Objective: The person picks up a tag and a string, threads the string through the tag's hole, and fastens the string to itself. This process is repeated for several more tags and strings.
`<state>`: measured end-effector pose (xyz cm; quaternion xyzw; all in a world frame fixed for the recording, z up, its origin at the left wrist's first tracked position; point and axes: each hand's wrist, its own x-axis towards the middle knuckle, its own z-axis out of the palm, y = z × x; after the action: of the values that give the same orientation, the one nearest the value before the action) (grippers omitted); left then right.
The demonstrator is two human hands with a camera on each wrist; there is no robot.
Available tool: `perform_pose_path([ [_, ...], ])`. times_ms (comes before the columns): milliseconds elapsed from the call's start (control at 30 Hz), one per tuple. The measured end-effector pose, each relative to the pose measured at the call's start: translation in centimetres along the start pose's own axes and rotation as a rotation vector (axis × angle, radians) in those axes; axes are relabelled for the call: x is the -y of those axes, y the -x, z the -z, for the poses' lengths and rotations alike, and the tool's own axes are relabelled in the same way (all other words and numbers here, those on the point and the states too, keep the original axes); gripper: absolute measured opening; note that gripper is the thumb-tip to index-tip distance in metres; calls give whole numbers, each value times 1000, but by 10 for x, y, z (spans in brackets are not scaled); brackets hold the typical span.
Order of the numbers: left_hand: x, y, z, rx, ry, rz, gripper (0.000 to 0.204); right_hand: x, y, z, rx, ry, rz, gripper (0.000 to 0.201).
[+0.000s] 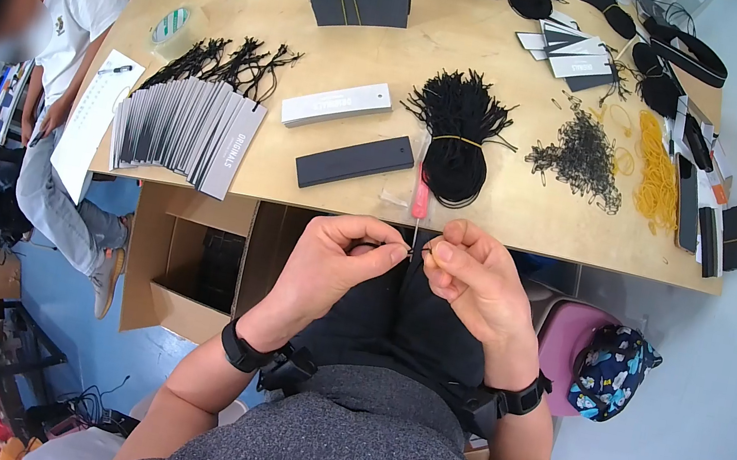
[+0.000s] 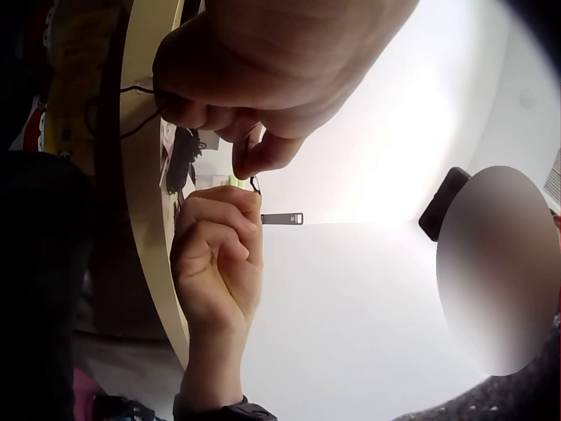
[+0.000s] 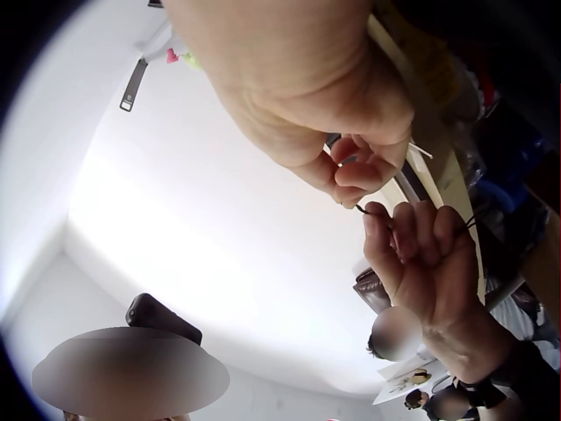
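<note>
Both hands meet just in front of the table edge. My left hand (image 1: 324,257) pinches a thin black cord (image 2: 136,89) between thumb and forefinger; a loop of it trails from the hand in the left wrist view. Opposite it, my right hand (image 1: 487,285) pinches a small dark end, its fingertips almost touching the left ones. A short black bit (image 3: 361,209) spans the gap between them. Whether the right fingers hold cord or a pin I cannot tell. A red-handled tool (image 1: 420,198) lies beneath, its thin metal shaft jutting past the edge.
On the table (image 1: 470,213) are a bundle of black cords (image 1: 455,162), black safety pins (image 1: 581,159), yellow rubber bands (image 1: 657,172), a white tag stack (image 1: 336,104), a dark one (image 1: 355,162) and a row of corded tags (image 1: 183,133). An open carton (image 1: 177,310) stands below; a person sits left.
</note>
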<state>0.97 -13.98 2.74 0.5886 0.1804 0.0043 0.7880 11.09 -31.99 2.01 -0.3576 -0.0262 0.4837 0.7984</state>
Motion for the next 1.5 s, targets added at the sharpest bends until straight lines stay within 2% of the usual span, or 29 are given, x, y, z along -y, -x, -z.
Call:
perform_pose_path([
  [467,2,-1,-1,-14,24,-43,11,0,1,1,45,-61,-57,12],
  [867,3,0,-4,-14,131,-53,12,-3,3,-12,-44,132,39,18],
  [933,3,0,-3,-9,130,-50,12,0,7,-18,-86,400,96,19],
  [967,3,0,-3,-11,132,-51,12,-1,9,-20,-85,401,96,19],
  [1033,2,0,-2,-17,135,-53,11,-1,12,-26,-175,709,378,23],
  [1067,2,1,-2,-17,132,-54,11,4,14,-30,-174,708,377,23],
  [1133,2,1,-2,-14,130,-54,11,19,19,-36,-181,1186,522,27],
  [1267,1,0,0,20,98,-47,10,24,15,-37,-153,1312,597,24],
  [1333,1,1,1,21,83,-44,10,21,11,-27,-64,1405,673,19],
  [1500,-4,4,-2,45,93,-17,13,23,14,-35,-32,1446,697,15],
])
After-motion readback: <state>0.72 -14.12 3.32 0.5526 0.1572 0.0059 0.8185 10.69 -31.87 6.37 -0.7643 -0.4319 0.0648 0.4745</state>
